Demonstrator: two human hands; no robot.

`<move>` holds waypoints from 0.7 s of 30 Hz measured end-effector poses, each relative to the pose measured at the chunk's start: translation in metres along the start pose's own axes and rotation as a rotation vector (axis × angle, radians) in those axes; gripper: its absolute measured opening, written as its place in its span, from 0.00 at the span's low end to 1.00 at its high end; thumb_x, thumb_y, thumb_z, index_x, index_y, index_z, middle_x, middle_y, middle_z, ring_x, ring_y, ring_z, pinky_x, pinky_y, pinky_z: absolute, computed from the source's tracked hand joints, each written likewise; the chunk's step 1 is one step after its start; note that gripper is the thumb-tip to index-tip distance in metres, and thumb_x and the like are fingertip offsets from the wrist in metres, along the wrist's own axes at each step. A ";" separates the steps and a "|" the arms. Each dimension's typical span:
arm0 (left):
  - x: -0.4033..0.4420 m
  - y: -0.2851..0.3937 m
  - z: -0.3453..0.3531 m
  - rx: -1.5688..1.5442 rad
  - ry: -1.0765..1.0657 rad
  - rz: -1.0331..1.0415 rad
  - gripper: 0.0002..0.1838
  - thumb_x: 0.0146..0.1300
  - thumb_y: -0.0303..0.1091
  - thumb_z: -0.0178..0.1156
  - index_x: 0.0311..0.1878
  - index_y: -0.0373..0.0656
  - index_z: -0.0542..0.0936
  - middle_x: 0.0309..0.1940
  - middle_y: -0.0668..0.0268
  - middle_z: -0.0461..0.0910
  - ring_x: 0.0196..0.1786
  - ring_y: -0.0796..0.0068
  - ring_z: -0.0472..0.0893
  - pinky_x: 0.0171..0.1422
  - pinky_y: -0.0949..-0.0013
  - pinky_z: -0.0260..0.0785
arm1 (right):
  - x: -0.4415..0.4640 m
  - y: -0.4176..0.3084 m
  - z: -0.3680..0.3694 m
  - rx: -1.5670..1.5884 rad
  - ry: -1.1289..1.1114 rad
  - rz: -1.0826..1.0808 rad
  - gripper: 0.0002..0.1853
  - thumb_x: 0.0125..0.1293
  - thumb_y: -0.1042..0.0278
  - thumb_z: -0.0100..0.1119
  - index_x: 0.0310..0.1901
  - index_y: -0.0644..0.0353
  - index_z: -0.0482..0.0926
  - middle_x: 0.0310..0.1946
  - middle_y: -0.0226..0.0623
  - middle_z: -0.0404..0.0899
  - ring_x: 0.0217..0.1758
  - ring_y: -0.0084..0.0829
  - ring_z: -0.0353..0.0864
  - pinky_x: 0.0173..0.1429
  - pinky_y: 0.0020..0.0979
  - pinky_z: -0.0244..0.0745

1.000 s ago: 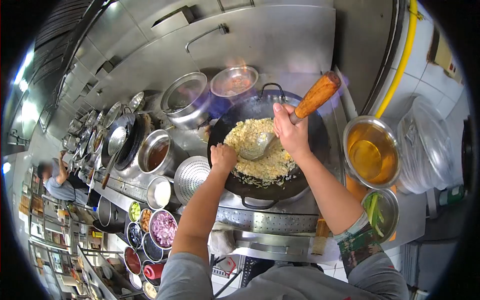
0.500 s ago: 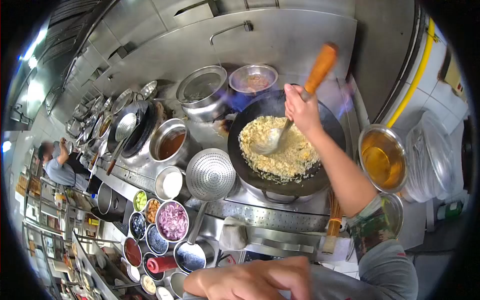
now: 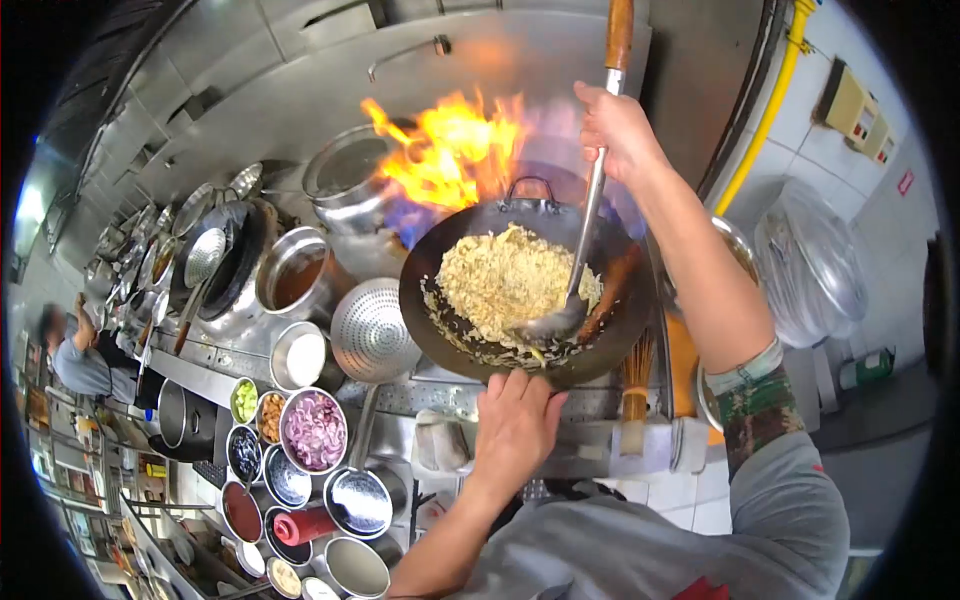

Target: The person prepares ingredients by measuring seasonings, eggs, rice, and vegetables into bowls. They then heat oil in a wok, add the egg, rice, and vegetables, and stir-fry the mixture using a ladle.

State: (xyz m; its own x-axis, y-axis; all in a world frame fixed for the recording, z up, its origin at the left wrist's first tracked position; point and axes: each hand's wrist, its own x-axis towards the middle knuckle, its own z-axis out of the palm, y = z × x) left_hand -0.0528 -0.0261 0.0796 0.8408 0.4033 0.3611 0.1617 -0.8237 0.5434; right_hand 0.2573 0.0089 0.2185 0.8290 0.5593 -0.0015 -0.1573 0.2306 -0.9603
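Observation:
My right hand is closed around the metal shaft of a ladle, below its wooden grip. The ladle's bowl rests in fried rice with egg, on the right side of the black wok. At the wok's near rim, my left hand grips the edge with its fingers; any handle there is hidden beneath them. The wok tilts toward me, and a loop handle shows on its far rim. Tall orange flames rise behind it at the left.
Left of the wok lie a perforated strainer and a pot of brown sauce. Several ingredient bowls, one with chopped red onion, stand nearer me. A bamboo brush and folded cloth lie in front. Another person stands far left.
My left hand has moved forward and taken hold of the wok's near rim. The wok has tilted toward me, flames have flared behind it, and the ladle has shifted to the rice's right side.

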 end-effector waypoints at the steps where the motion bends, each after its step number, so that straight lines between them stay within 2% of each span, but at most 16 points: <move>1: 0.006 0.004 0.000 0.006 0.055 0.013 0.07 0.63 0.34 0.63 0.35 0.41 0.77 0.33 0.55 0.73 0.41 0.50 0.72 0.43 0.52 0.63 | -0.009 0.017 0.005 -0.147 0.069 -0.029 0.17 0.71 0.60 0.58 0.25 0.50 0.65 0.14 0.19 0.57 0.12 0.18 0.53 0.15 0.29 0.52; 5: -0.005 -0.036 0.064 0.117 0.060 -0.018 0.11 0.65 0.40 0.62 0.40 0.42 0.78 0.37 0.57 0.74 0.44 0.51 0.73 0.43 0.52 0.63 | -0.004 0.077 0.003 -0.313 0.203 -0.399 0.15 0.71 0.60 0.61 0.28 0.56 0.72 0.12 0.21 0.62 0.09 0.19 0.59 0.14 0.30 0.55; 7: -0.060 -0.044 0.065 0.091 0.058 0.027 0.09 0.63 0.36 0.63 0.37 0.42 0.77 0.36 0.56 0.73 0.43 0.50 0.72 0.43 0.50 0.62 | -0.028 0.066 -0.009 -0.084 0.135 -0.493 0.18 0.71 0.60 0.61 0.24 0.56 0.71 0.12 0.25 0.65 0.11 0.20 0.61 0.16 0.28 0.56; 8: -0.068 -0.051 0.063 0.084 0.065 0.048 0.08 0.62 0.35 0.63 0.35 0.42 0.77 0.35 0.56 0.73 0.43 0.50 0.72 0.43 0.49 0.62 | -0.041 0.046 -0.012 0.023 0.148 -0.454 0.20 0.71 0.61 0.60 0.21 0.57 0.71 0.13 0.27 0.67 0.13 0.22 0.62 0.19 0.27 0.56; 9: -0.061 -0.040 0.041 0.070 0.071 0.070 0.08 0.62 0.35 0.63 0.36 0.42 0.77 0.35 0.56 0.73 0.43 0.50 0.72 0.43 0.49 0.62 | -0.052 0.033 -0.016 0.087 0.090 -0.456 0.20 0.72 0.59 0.62 0.23 0.49 0.66 0.11 0.20 0.58 0.10 0.17 0.56 0.14 0.28 0.50; 10: -0.064 -0.021 0.018 0.049 0.070 0.085 0.07 0.62 0.35 0.64 0.36 0.42 0.77 0.35 0.56 0.73 0.43 0.51 0.72 0.43 0.49 0.62 | -0.049 0.026 -0.021 0.130 0.091 -0.392 0.20 0.72 0.59 0.61 0.23 0.49 0.66 0.11 0.19 0.55 0.10 0.17 0.54 0.14 0.28 0.48; 12: -0.045 0.001 -0.008 0.013 0.051 0.036 0.07 0.62 0.35 0.64 0.36 0.43 0.77 0.36 0.56 0.73 0.43 0.50 0.72 0.43 0.49 0.61 | -0.049 0.022 -0.011 0.084 0.073 -0.368 0.21 0.71 0.58 0.61 0.21 0.50 0.65 0.11 0.21 0.58 0.10 0.19 0.56 0.14 0.29 0.51; 14: 0.001 -0.003 -0.007 -0.037 0.131 0.071 0.08 0.62 0.35 0.64 0.36 0.43 0.77 0.36 0.56 0.72 0.43 0.50 0.72 0.43 0.48 0.62 | -0.042 0.043 0.011 -0.175 0.295 -0.317 0.23 0.70 0.58 0.63 0.18 0.52 0.67 0.11 0.24 0.62 0.09 0.22 0.59 0.14 0.30 0.54; 15: 0.003 -0.015 0.011 0.009 0.148 0.064 0.08 0.62 0.36 0.64 0.36 0.43 0.77 0.37 0.56 0.73 0.43 0.51 0.72 0.43 0.50 0.62 | -0.017 0.072 0.012 -0.361 0.308 -0.427 0.24 0.69 0.58 0.64 0.17 0.55 0.69 0.12 0.27 0.65 0.10 0.24 0.62 0.15 0.31 0.56; 16: 0.001 -0.036 0.042 0.052 0.162 0.052 0.09 0.61 0.36 0.64 0.36 0.43 0.77 0.37 0.56 0.73 0.43 0.51 0.72 0.43 0.51 0.62 | -0.013 0.084 0.019 -0.452 0.358 -0.373 0.22 0.70 0.59 0.63 0.18 0.57 0.71 0.12 0.26 0.66 0.10 0.23 0.63 0.15 0.32 0.56; 18: -0.031 -0.048 0.064 0.093 0.146 0.018 0.09 0.61 0.37 0.64 0.36 0.43 0.77 0.38 0.57 0.73 0.44 0.52 0.73 0.43 0.52 0.62 | -0.034 0.087 0.023 -0.491 0.224 -0.632 0.26 0.71 0.56 0.58 0.24 0.75 0.74 0.14 0.46 0.74 0.22 0.38 0.77 0.34 0.44 0.70; 20: -0.063 -0.060 0.070 0.097 0.119 0.023 0.08 0.61 0.37 0.63 0.36 0.43 0.76 0.38 0.57 0.73 0.44 0.52 0.73 0.44 0.53 0.63 | -0.040 0.074 0.012 -0.173 0.047 -0.623 0.21 0.72 0.60 0.61 0.21 0.53 0.67 0.11 0.23 0.62 0.10 0.19 0.60 0.15 0.28 0.55; 21: -0.051 -0.057 0.057 0.101 0.121 0.040 0.08 0.61 0.36 0.63 0.36 0.43 0.77 0.38 0.57 0.74 0.44 0.52 0.73 0.44 0.53 0.63 | -0.054 0.056 0.011 -0.006 -0.074 -0.473 0.22 0.72 0.60 0.61 0.21 0.52 0.64 0.11 0.22 0.59 0.10 0.18 0.58 0.15 0.26 0.55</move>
State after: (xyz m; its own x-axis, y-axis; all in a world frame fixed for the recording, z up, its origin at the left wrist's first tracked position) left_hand -0.0760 -0.0225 -0.0127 0.7804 0.4090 0.4730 0.1852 -0.8737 0.4498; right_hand 0.1980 -0.0001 0.1680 0.7683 0.4494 0.4558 0.2314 0.4689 -0.8524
